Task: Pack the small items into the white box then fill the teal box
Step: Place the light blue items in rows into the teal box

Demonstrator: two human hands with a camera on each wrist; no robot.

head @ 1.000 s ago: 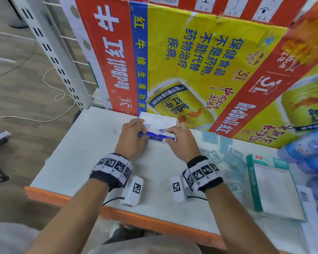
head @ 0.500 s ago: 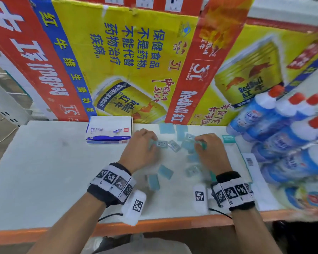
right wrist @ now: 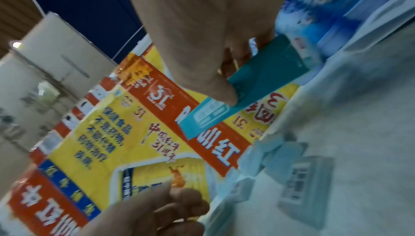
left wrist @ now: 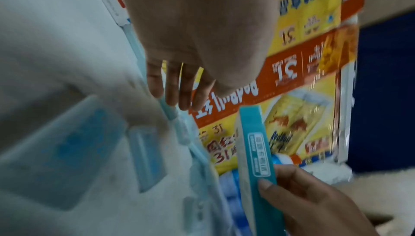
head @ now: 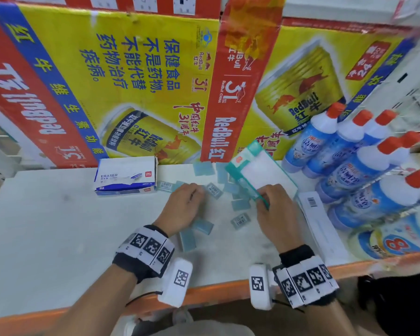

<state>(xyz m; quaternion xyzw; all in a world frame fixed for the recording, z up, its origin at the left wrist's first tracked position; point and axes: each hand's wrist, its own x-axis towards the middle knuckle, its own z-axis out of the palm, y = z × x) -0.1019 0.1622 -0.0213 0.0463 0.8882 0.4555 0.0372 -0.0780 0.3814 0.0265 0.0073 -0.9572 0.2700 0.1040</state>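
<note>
The white eraser box [head: 125,175] lies shut at the back of the table, left of both hands. Several small pale-blue packets [head: 240,220] lie scattered in the middle. My left hand [head: 195,191] hovers over them, fingers bent down with the tips on or near packets [left wrist: 145,156]; nothing shows in its grip. My right hand [head: 264,197] grips the teal box [head: 260,169] by its near edge and holds it tilted above the table. The right wrist view shows the thumb pressing the teal box [right wrist: 247,97] on its side. The teal box [left wrist: 256,151] stands up beside the left hand.
A Red Bull cardboard wall [head: 155,81] closes the back. Blue cleaner bottles with red caps [head: 349,166] crowd the right side. A flat white pack with a barcode [head: 318,221] lies by the right hand. The orange table edge [head: 228,292] runs in front.
Both hands left the white box and moved right to the scattered packets. The right hand has picked up the teal box and tilted it up. The head view swung right.
</note>
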